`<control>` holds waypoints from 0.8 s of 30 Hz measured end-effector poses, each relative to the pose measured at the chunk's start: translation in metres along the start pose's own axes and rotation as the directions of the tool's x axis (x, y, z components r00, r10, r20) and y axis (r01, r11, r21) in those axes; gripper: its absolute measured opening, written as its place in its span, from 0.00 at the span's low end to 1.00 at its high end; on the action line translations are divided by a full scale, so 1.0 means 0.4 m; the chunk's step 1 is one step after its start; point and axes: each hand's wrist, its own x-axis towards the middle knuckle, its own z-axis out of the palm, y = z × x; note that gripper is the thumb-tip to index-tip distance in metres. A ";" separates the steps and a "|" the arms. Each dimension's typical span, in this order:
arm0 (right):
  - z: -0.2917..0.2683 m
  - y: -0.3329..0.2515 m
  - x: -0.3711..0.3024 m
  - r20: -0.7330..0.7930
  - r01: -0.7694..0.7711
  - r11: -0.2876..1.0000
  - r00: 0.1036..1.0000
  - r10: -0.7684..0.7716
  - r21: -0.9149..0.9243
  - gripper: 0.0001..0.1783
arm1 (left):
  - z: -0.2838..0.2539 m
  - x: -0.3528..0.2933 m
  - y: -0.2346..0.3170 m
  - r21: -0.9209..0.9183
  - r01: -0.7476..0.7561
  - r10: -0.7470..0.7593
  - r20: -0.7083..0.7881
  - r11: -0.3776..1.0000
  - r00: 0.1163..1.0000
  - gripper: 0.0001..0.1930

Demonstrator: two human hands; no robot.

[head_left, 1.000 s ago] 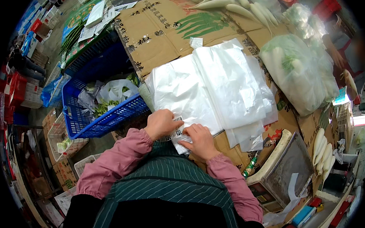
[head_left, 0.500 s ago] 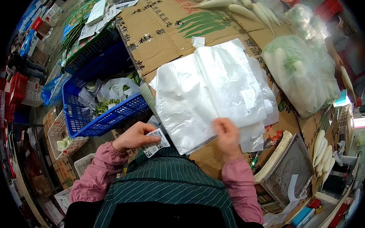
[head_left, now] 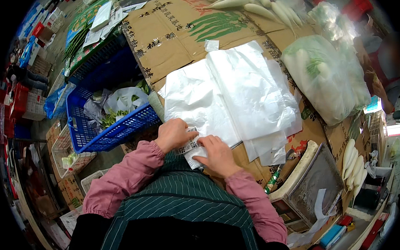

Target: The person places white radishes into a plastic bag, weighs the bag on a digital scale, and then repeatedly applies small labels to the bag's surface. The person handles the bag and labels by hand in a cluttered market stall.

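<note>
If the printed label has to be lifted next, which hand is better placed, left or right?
Probably the left hand: its thumb lies over the label, while the right hand seems busy at the near corner of the white plastic bags.

Blue basket (head_left: 132,125) at their ten o'clock, left hand (head_left: 174,136) and right hand (head_left: 219,156) finger a label (head_left: 189,146) over plastic bags (head_left: 244,98).
</note>
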 end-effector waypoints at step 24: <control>-0.300 0.117 0.001 -0.795 -0.346 0.895 0.437 0.420 0.282 0.07 | -0.036 -0.060 -0.066 -0.612 -0.140 0.251 0.098 0.778 0.963 0.11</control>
